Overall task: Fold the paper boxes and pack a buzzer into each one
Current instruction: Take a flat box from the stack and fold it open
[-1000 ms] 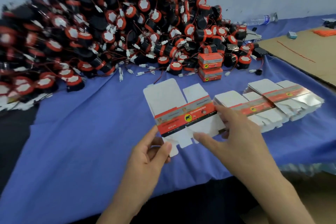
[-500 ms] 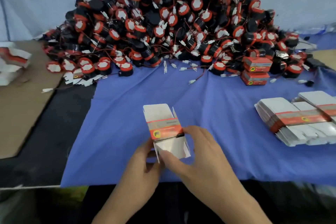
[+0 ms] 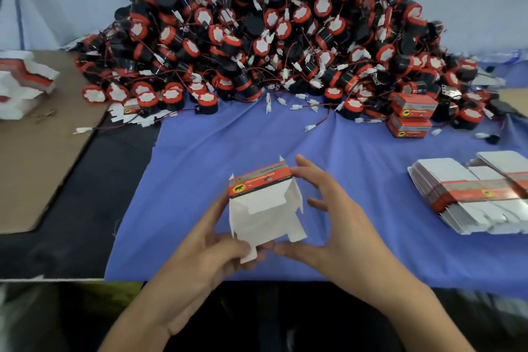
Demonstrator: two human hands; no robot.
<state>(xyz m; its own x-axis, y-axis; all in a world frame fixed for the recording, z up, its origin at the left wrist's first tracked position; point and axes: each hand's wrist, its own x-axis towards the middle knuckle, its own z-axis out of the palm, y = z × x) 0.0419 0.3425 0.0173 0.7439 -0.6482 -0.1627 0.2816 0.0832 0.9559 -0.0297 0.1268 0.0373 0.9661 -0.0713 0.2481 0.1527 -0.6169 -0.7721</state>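
Note:
I hold a half-formed paper box (image 3: 264,208) above the blue cloth (image 3: 343,157); it is white with an orange band on top and its end flaps stand open. My left hand (image 3: 211,251) pinches its lower left corner and flap. My right hand (image 3: 337,226) grips it from the right, thumb under the near edge, a fingertip on the band's far corner. A big heap of black and orange buzzers (image 3: 274,46) with red wires lies behind. A stack of flat box blanks (image 3: 468,194) sits at the right.
Two closed orange boxes (image 3: 411,117) are stacked at the heap's right foot. More blanks (image 3: 23,83) lie on brown cardboard (image 3: 37,157) at the left. Loose white connectors (image 3: 297,107) dot the cloth near the heap. The table's near edge runs just below my hands.
The flat blank has been opened into a square tube and turned. Both hands moved it closer to me, away from the stack of blanks.

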